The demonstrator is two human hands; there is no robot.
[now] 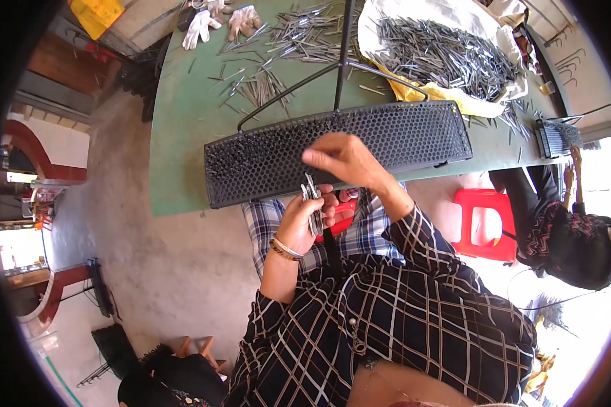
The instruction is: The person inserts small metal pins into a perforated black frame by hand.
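My left hand (307, 216), in front of the rack's near edge, is closed round a bundle of thin metal strips (311, 193) whose ends stick up past the fingers. Just above it, over the middle of a long black perforated metal rack (400, 136), is my right hand (346, 160). Its fingers are bent and drawn together with the thumb; whatever they hold, if anything, is hidden. The rack lies at the green table's near edge, with a frame of black rods rising behind it. Dark pieces crowd many holes on its left part.
On the green table (176, 149) lie loose metal strips (265, 88) and work gloves (200, 29). A white and yellow sack (380, 20) holds a heap of strips. At right, another person (563, 237) works at a smaller rack (555, 138) near a red plastic stool (483, 251).
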